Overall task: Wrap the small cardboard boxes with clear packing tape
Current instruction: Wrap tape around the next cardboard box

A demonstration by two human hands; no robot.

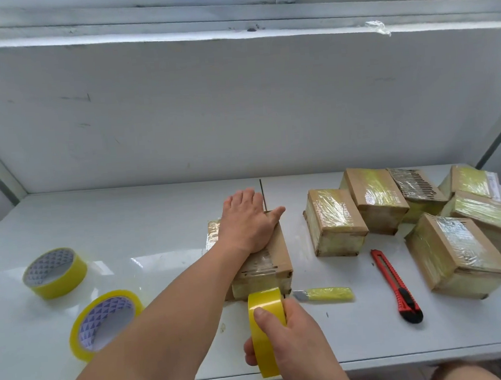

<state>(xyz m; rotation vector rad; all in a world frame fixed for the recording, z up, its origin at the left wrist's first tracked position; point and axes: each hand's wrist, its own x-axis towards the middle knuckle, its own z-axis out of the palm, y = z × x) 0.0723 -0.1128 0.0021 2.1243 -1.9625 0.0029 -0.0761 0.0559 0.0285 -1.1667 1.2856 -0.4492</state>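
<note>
White table [156,214] below a window ledge: left hand [247,219] lies flat, fingers straight, on a cardboard box [274,256] mid-table, right hand [292,338] grips a yellow tape roll [263,331] upright at the box's near end, wrapped boxes [393,209] piled right.

**Yellow tape everywhere, basically**

Tape roll [265,331] at bottom centre is see-through yellow. Two more yellow rolls at lower left [55,273] [104,323] have white inner cores printed with a purple-blue triangle pattern. The cardboard boxes [334,222] on the right are plain brown under shiny yellowish tape, same with the centre box [275,262]. Box cutter [396,285] is red with a black slider. Small knife [324,294] has a yellow-wrapped handle and grey blade. Table [156,220] and back wall [237,101] are white.
</note>
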